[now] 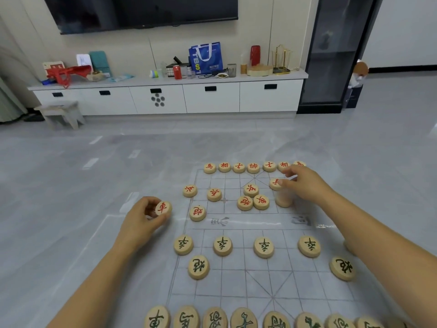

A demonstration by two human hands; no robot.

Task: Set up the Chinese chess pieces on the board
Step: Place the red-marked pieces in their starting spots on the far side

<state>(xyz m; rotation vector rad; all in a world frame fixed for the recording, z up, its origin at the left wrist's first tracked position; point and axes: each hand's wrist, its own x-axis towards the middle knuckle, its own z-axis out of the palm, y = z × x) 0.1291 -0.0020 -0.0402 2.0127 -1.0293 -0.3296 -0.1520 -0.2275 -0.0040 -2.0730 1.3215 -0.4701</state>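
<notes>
**Materials / finish**

Pieces [222, 245]: pale wood, smooth, slight sheen, characters inked red or green.
Board [236, 287]: thin translucent sheet, looks plastic, glossy, catches glare.
Floor [71, 174]: grey tile, polished, reflective.
Counter [210, 100], upper middle: matt white fronts.
Screen [142, 10], top: glossy black.

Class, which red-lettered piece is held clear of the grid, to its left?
The red chariot piece, pinched in the left hand; all other red pieces are over the grid or its edges.

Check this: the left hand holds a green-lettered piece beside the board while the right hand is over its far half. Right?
No. The head view shows the piece in the left hand is red-lettered, not green; the rest stands.
</notes>
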